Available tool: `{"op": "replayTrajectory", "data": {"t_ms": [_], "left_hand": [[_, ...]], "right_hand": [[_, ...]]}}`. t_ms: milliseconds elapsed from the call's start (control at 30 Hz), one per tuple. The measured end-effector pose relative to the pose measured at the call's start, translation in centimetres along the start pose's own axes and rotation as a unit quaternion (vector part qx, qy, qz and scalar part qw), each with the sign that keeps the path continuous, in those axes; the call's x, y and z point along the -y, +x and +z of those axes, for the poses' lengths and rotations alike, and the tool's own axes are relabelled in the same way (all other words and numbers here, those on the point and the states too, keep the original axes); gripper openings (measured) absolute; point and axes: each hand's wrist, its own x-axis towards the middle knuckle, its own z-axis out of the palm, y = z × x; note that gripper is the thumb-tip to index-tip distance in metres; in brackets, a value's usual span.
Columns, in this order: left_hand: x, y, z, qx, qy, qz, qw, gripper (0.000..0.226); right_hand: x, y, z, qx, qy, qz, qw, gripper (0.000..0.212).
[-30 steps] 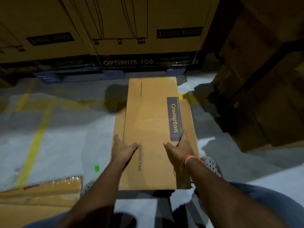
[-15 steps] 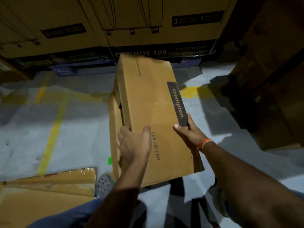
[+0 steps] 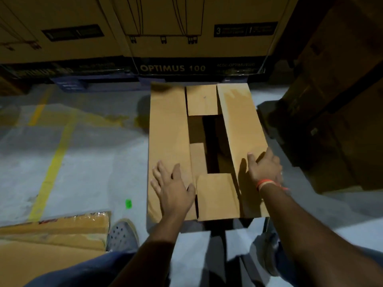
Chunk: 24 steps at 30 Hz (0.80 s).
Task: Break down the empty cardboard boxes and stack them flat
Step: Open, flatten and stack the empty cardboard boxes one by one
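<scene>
a row of big printed cartons (image 3: 165, 27) fills the far side of the view, one marked "optimus 100" along its lower edge. more dark cartons (image 3: 342, 100) are stacked at the right. below them spreads the grey concrete floor (image 3: 93, 158), crossed by a worn yellow line (image 3: 51, 168) on the left, with a small green mark (image 3: 128, 204) near the middle.

the cardboard box (image 3: 167, 131) stands on the floor straight ahead, just in front of the printed cartons, its flapped side turned up. two long flaps run away from the person on either side, two short flaps fold in at the near and far ends, and a dark gap is open between them showing the inside.

at the lower left lies a pile of flat cardboard (image 3: 51, 235), one piece with shiny tape along its edge. just beside it is a grey perforated shoe (image 3: 122, 237), and blue trouser legs show along the bottom.

the left hand (image 3: 172, 189) lies on the near end of the left long flap, fingers spread and straight, pressing rather than grasping. the right hand (image 3: 263, 166) is on the outer edge of the right long flap, thumb on top and fingers going over the edge, seemingly gripping it. an orange band (image 3: 267, 183) circles that wrist.
</scene>
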Motion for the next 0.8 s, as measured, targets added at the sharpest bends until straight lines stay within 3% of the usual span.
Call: {"op": "replayTrajectory", "data": {"t_ms": [100,233,367,467,600,667,800], "left_hand": [[0.4,0.3,-0.2,-0.012,0.007,-0.084,0.996,0.098],[2.2,2.1,-0.5,0.040,-0.065,-0.193,0.978,0.111],[1.8,2.5,-0.3,0.099,-0.045,-0.193,0.975,0.125],[0.6,2.2,0.5,0.128,-0.058,-0.175,0.974,0.122],[1.0,2.3,1.3,0.114,-0.031,-0.177,0.977,0.111],[1.2,2.4,1.5,0.103,-0.025,-0.160,0.981,0.092],[-0.1,1.7,0.3,0.103,-0.023,-0.083,0.991,0.030]], "right_hand": [[-1.6,-1.4,1.3,0.089,-0.054,0.014,0.994,0.099],[-1.4,-1.9,1.4,0.147,-0.132,0.000,0.980,0.134],[0.4,-2.8,1.9,0.142,-0.212,0.007,0.967,0.152],[1.7,-3.6,2.6,0.157,-0.247,0.005,0.956,0.155],[1.7,-3.5,1.2,0.165,-0.208,-0.009,0.964,0.135],[1.5,-3.2,-0.1,0.169,-0.181,-0.032,0.968,0.120],[2.0,-1.8,-5.6,0.222,-0.061,-0.081,0.970,0.051]]}}
